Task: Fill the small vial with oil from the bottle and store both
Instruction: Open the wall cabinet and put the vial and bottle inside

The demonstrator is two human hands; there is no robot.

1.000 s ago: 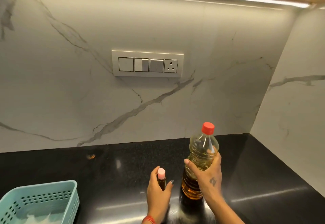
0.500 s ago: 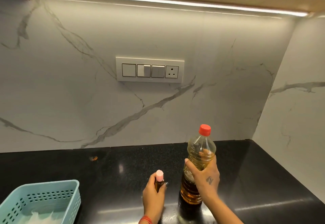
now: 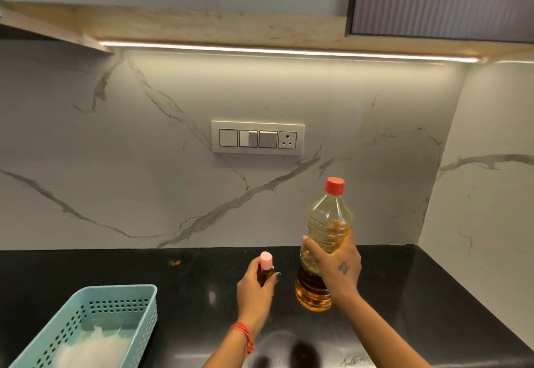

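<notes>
My right hand [image 3: 336, 268] grips the middle of a clear plastic oil bottle [image 3: 328, 223] with a red cap. The bottle is upright, lifted off the black counter [image 3: 419, 295], and amber oil fills its lower part. My left hand [image 3: 254, 288] holds a small vial [image 3: 266, 269] with a pink cap, upright, just left of the bottle. The vial shows amber liquid inside; my fingers hide its lower part.
A light blue perforated basket [image 3: 121, 304] with something white inside sits at the front left of the counter. A switch panel [image 3: 258, 137] is on the marble back wall. A side wall closes the right. Cabinets [image 3: 433, 0] hang overhead.
Both hands have raised the bottle and the vial off the counter. The camera has tilted upward, bringing the overhead cabinets into view.
</notes>
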